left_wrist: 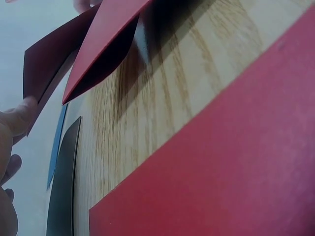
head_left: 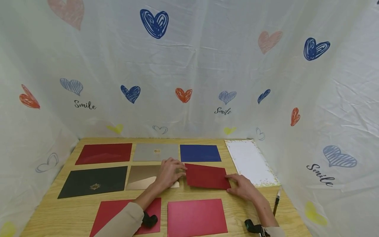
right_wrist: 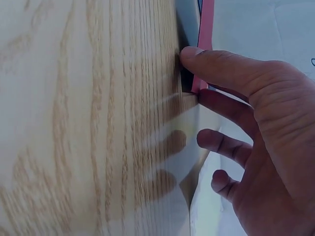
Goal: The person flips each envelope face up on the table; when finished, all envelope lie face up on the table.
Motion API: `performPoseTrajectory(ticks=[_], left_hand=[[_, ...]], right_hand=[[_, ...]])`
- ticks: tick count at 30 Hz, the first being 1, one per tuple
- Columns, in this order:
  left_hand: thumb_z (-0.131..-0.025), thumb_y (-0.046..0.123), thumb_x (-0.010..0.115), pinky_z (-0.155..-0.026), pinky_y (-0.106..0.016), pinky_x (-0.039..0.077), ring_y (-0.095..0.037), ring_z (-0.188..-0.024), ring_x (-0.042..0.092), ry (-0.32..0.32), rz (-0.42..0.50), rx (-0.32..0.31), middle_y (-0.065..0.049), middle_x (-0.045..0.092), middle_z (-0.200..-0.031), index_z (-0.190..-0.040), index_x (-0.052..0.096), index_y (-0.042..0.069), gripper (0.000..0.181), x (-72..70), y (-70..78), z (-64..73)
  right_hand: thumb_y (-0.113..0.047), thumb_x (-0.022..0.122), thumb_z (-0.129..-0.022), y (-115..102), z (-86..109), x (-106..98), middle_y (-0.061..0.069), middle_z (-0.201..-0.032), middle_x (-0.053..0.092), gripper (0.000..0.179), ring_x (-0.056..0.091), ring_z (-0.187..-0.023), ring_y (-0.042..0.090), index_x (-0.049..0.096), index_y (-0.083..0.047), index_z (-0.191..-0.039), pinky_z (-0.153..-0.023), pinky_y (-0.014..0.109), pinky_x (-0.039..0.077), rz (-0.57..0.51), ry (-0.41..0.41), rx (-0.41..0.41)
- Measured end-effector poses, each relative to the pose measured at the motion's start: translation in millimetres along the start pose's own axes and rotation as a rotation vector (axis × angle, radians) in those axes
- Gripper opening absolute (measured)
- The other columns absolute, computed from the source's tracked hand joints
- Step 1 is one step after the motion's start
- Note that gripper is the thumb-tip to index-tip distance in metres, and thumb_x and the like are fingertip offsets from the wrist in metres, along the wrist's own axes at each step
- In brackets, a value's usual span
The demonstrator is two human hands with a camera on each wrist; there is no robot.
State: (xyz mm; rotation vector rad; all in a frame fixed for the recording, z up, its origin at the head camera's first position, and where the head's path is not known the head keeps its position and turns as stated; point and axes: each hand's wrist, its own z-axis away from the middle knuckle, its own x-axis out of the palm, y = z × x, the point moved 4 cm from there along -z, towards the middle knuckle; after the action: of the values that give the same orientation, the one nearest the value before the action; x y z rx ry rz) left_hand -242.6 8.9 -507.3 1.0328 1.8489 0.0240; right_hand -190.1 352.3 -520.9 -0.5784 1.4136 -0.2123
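A red envelope (head_left: 205, 177) is held between both hands, a little right of the table's middle. My left hand (head_left: 170, 172) pinches its left edge; in the left wrist view the thumb (left_wrist: 20, 115) presses on a dark red panel. Beside that panel a second red part (left_wrist: 106, 39) bulges, with a dark gap beneath it. At the right edge, my right hand (head_left: 244, 188) pinches the lower corner between thumb and forefinger. The right wrist view shows the envelope's red edge (right_wrist: 205, 29) almost side-on, just above the wood, with the other fingers loosely bent.
Flat around lie a bronze envelope (head_left: 142, 174) partly behind the left hand, a dark green one (head_left: 94, 182), dark red (head_left: 103, 153), grey (head_left: 148, 152), blue (head_left: 200, 153) and two pinkish-red ones (head_left: 196, 217). A bordered white sheet (head_left: 251, 163) and a pen (head_left: 276, 202) are at right.
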Motion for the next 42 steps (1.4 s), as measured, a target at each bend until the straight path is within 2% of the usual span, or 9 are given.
performPoseTrajectory(ticks=[3,8,16,27,31,33,36,39,42], left_hand=[[-0.075,0.025,0.089,-0.08,-0.042,0.039,-0.017,-0.093,0.059,0.019,0.015,0.014,0.01,0.075,-0.099,-0.093,0.083,0.024,0.019,-0.9,-0.5,0.4],[-0.074,0.025,0.09,-0.076,-0.038,0.038,-0.014,-0.089,0.059,0.078,0.014,0.04,0.011,0.075,-0.095,-0.092,0.083,0.024,0.019,-3.9,-2.4,0.2],[-0.074,0.02,0.089,-0.074,-0.038,0.043,-0.013,-0.084,0.063,0.21,0.083,0.07,0.009,0.075,-0.085,-0.089,0.083,0.02,0.016,-14.6,-5.9,-1.2],[-0.079,0.02,0.087,-0.069,-0.032,0.04,-0.009,-0.072,0.06,0.235,0.115,0.034,0.011,0.074,-0.084,-0.089,0.079,0.022,0.013,-20.0,-7.9,0.1],[-0.08,0.019,0.087,-0.068,-0.031,0.04,-0.008,-0.069,0.058,0.236,0.117,0.029,0.011,0.073,-0.082,-0.088,0.076,0.022,0.014,-20.9,-7.9,0.1],[-0.081,0.019,0.086,-0.069,-0.031,0.042,-0.007,-0.068,0.057,0.232,0.108,0.042,0.011,0.072,-0.082,-0.088,0.074,0.023,0.014,-21.7,-6.9,-0.1],[-0.081,0.018,0.085,-0.07,-0.032,0.044,-0.007,-0.067,0.057,0.23,0.101,0.071,0.011,0.071,-0.081,-0.086,0.073,0.024,0.014,-22.3,-5.7,0.0],[-0.081,0.017,0.085,-0.069,-0.032,0.044,-0.006,-0.067,0.058,0.223,0.105,0.097,0.012,0.071,-0.082,-0.087,0.075,0.024,0.014,-22.7,-4.7,0.2],[-0.083,0.019,0.083,-0.069,-0.032,0.044,-0.006,-0.068,0.059,0.215,0.098,0.115,0.012,0.072,-0.084,-0.088,0.076,0.024,0.01,-22.3,-4.1,0.0]], right_hand=[[-0.03,0.081,-0.086,0.3,-0.1,-1.7,0.003,-0.129,0.065,0.055,0.06,-0.105,0.025,0.063,-0.017,-0.136,-0.087,0.043,0.047,-0.014,-0.012,0.005],[-0.031,0.079,-0.088,-2.4,0.4,-8.1,0.001,-0.121,0.07,0.055,0.048,-0.074,0.011,0.061,-0.015,-0.137,-0.066,0.028,0.04,-0.085,-0.019,0.005],[-0.033,0.079,-0.087,-5.0,-1.7,-19.3,0.004,-0.112,0.074,0.03,0.067,-0.094,0.019,0.063,-0.018,-0.108,-0.067,0.028,0.046,-0.27,0.069,0.068],[-0.038,0.078,-0.088,-9.6,-4.1,-26.8,0.007,-0.094,0.078,0.034,0.07,-0.086,0.001,0.056,-0.012,-0.084,-0.052,0.025,0.032,-0.408,0.223,0.068],[-0.034,0.078,-0.089,-9.6,-5.1,-27.2,0.011,-0.084,0.074,0.031,0.048,-0.057,-0.002,0.057,-0.012,-0.082,-0.05,0.025,0.031,-0.415,0.269,0.061],[-0.032,0.077,-0.09,-8.9,-5.7,-27.3,0.015,-0.081,0.07,0.028,0.033,-0.05,0.003,0.059,-0.011,-0.083,-0.048,0.025,0.029,-0.426,0.29,0.064],[-0.03,0.075,-0.092,-7.9,-7.0,-26.8,0.017,-0.085,0.072,0.026,0.027,-0.046,0.003,0.06,-0.009,-0.086,-0.044,0.026,0.026,-0.455,0.3,0.076],[-0.034,0.074,-0.092,-7.2,-8.4,-26.9,0.019,-0.093,0.074,0.027,0.03,-0.047,0.004,0.062,-0.01,-0.092,-0.044,0.026,0.027,-0.484,0.309,0.093],[-0.036,0.073,-0.093,-8.4,-9.9,-27.9,0.02,-0.103,0.074,0.026,0.053,-0.062,0.005,0.064,-0.013,-0.102,-0.054,0.024,0.043,-0.495,0.326,0.081]])
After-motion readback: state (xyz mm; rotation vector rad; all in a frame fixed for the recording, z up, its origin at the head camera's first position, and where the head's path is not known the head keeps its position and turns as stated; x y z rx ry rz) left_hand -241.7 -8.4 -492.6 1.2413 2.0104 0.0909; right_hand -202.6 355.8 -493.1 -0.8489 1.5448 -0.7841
